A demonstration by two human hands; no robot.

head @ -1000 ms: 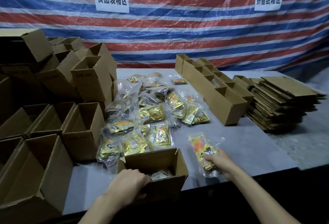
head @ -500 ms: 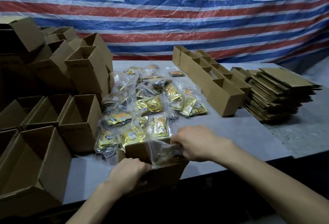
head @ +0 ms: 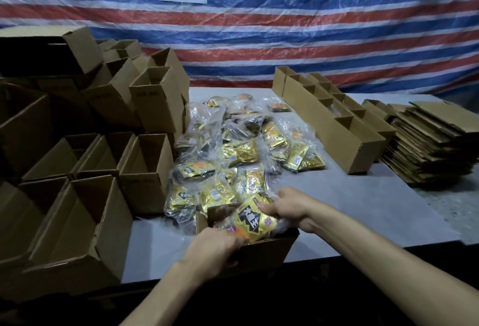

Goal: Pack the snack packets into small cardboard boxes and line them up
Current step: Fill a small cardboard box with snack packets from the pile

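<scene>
1. Left hand (head: 212, 250): grip curled over the near rim of the box (head: 269, 250), probably steadying it on the tabletop (head: 363, 209).
2. Right hand (head: 287, 206): grip pinches the snack packet (head: 251, 222) at the box mouth, apparently to tuck it down.

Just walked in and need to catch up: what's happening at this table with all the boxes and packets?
A person is packing snacks. Their right hand grips a gold snack packet lying across the mouth of a small cardboard box at the near edge of the table, not yet down inside. The left hand holds the box's near left corner. A pile of packets waits behind, open boxes stand on the left, and a row of boxes is lined up on the right beside flattened cardboard.
</scene>
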